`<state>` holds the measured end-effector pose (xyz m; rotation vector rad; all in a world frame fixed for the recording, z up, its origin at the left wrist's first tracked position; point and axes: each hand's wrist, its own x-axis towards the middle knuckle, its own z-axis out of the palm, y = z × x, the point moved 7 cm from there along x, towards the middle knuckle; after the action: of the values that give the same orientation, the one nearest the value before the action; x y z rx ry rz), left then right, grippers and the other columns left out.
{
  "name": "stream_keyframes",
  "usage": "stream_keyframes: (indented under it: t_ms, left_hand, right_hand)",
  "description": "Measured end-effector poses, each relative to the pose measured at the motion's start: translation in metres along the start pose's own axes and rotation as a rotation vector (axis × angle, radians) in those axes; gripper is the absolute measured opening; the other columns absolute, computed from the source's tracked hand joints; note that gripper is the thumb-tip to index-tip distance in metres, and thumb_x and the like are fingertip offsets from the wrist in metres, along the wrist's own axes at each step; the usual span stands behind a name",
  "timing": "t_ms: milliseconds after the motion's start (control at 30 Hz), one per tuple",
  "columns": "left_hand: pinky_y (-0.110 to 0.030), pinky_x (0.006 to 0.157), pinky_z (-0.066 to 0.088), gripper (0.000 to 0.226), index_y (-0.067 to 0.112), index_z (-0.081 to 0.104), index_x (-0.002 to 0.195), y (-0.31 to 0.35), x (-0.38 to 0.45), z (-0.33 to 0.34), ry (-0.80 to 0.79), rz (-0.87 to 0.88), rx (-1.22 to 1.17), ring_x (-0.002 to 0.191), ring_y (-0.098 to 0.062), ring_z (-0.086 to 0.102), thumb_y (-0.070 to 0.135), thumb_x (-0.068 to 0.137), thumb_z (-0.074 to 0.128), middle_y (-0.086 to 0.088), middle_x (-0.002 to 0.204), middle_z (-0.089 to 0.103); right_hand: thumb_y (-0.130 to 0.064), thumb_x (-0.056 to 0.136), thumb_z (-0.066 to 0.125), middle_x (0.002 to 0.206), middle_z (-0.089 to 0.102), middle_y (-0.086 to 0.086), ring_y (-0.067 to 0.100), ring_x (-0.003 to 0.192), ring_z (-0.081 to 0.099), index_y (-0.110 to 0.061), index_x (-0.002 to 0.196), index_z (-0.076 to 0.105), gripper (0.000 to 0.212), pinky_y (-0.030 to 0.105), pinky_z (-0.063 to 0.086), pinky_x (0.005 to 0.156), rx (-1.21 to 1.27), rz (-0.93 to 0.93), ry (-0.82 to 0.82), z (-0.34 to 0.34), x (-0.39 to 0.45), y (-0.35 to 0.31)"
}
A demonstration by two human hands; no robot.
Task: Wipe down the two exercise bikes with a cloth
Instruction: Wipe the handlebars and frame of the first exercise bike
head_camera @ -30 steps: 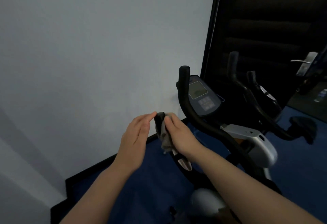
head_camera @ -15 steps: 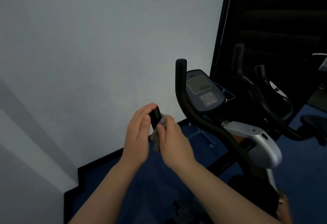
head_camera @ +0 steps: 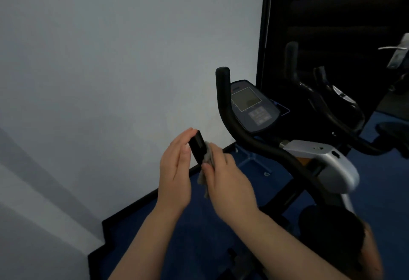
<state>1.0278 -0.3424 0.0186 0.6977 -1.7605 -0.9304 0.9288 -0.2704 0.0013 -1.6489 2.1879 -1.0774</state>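
Blue carpet (head_camera: 376, 180) runs up to a pale wall (head_camera: 110, 58) and a dark glass panel (head_camera: 332, 14), and against them stands the nearer exercise bike (head_camera: 327, 164), silver-shrouded with black bars. A second bike (head_camera: 338, 107) shows behind it, dim enough that it might partly be a reflection; I can't tell which. On the nearer machine the right-side handlebar (head_camera: 230, 111) curls upright beside the console (head_camera: 252, 107).

Closer to the person, the left-side handlebar end (head_camera: 197, 147) pokes up between both hands. The left hand (head_camera: 176, 175) lies flat along its outer side, fingers straight and together, steadying it. The right hand (head_camera: 223, 178) curls round a grey cloth (head_camera: 204, 175) and pinches it against the grip, loose fabric hanging below the thumb.

My guess is the job is at an early stage, with one grip being rubbed. Trouble could come from the dangling tail: it might snag or slip out of the pinch. Rubbing only this side of the grip would leave the far face dirty, and the dim light makes missed patches hard to spot.
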Motion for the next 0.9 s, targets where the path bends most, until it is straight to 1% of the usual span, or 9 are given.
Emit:
stream_keyframes:
  t_ms: [100,200,300,433,533,600,667,767,900]
  left_hand:
    - [-0.010,0.105,0.032,0.036,0.039,0.054,0.130,0.004,0.007,-0.009,-0.074,0.069,0.040,0.129,-0.001,0.048,0.038,0.103,0.030,0.024,0.134,0.055]
    - [-0.009,0.099,0.036,0.033,0.033,0.057,0.129,0.002,0.012,-0.011,-0.123,0.086,0.046,0.124,-0.001,0.052,0.030,0.104,0.036,0.022,0.129,0.058]
    - [-0.008,0.093,0.039,0.032,0.023,0.061,0.127,0.000,0.018,-0.012,-0.140,0.117,0.052,0.117,-0.002,0.055,0.023,0.102,0.042,0.020,0.121,0.060]
    - [-0.009,0.094,0.039,0.028,0.025,0.061,0.124,-0.001,0.025,-0.015,-0.208,0.179,0.102,0.113,-0.006,0.056,0.023,0.099,0.050,0.022,0.115,0.058]
    - [-0.009,0.091,0.040,0.025,0.028,0.064,0.116,0.002,0.033,-0.017,-0.238,0.198,0.119,0.106,-0.004,0.058,0.014,0.096,0.059,0.020,0.109,0.059]
    - [-0.011,0.089,0.042,0.027,0.034,0.065,0.110,0.006,0.041,-0.019,-0.248,0.213,0.119,0.103,-0.004,0.059,0.012,0.094,0.061,0.021,0.105,0.061]
    - [-0.012,0.088,0.043,0.028,0.043,0.064,0.104,0.008,0.047,-0.022,-0.279,0.217,0.134,0.103,-0.005,0.060,0.017,0.094,0.060,0.023,0.105,0.063]
    - [-0.011,0.089,0.042,0.026,0.042,0.066,0.101,0.003,0.052,-0.025,-0.317,0.155,0.132,0.105,-0.003,0.060,0.017,0.093,0.064,0.023,0.104,0.066]
    - [-0.003,0.086,0.037,0.018,0.031,0.071,0.101,0.000,0.052,-0.027,-0.299,0.094,0.118,0.102,0.000,0.061,0.017,0.091,0.067,0.018,0.100,0.070]
  right_hand:
    - [-0.045,0.103,0.027,0.125,0.045,-0.008,0.006,0.089,0.053,-0.039,0.148,0.015,0.048,0.023,0.043,0.069,-0.084,0.016,-0.026,0.001,-0.012,0.005]
    - [-0.046,0.103,0.027,0.116,0.053,0.000,0.015,0.090,0.057,-0.030,0.139,0.031,0.039,0.033,0.047,0.076,-0.069,0.074,-0.071,0.006,0.019,0.001]
    - [-0.044,0.103,0.032,0.112,0.058,-0.001,0.017,0.095,0.059,-0.034,0.136,0.036,0.034,0.044,0.050,0.085,0.189,0.103,-0.103,0.007,0.037,-0.002]
    - [-0.044,0.103,0.033,0.108,0.060,-0.010,0.006,0.093,0.060,-0.046,0.132,0.038,0.030,0.039,0.051,0.086,0.259,0.063,-0.040,0.004,0.013,0.009]
    - [-0.041,0.105,0.030,0.089,0.064,-0.004,0.013,0.083,0.061,-0.030,0.122,0.052,0.031,0.039,0.051,0.081,0.525,0.191,-0.059,0.005,0.029,0.012]
    - [-0.039,0.106,0.029,0.100,0.066,-0.002,0.013,0.094,0.062,-0.028,0.123,0.057,0.034,0.026,0.049,0.082,0.688,0.209,-0.037,0.005,0.046,-0.002]
    - [-0.038,0.107,0.028,0.110,0.067,-0.003,0.012,0.103,0.063,-0.036,0.127,0.055,0.034,0.020,0.051,0.083,0.666,0.128,0.026,0.005,0.052,-0.017]
    - [-0.040,0.105,0.030,0.099,0.065,-0.009,0.009,0.092,0.064,-0.042,0.129,0.046,0.029,0.035,0.053,0.086,0.453,0.079,0.026,0.004,0.040,-0.015]
    - [-0.041,0.104,0.032,0.092,0.062,0.001,0.017,0.086,0.061,-0.025,0.116,0.045,0.024,0.033,0.048,0.077,0.240,0.126,-0.162,0.002,0.037,0.000]
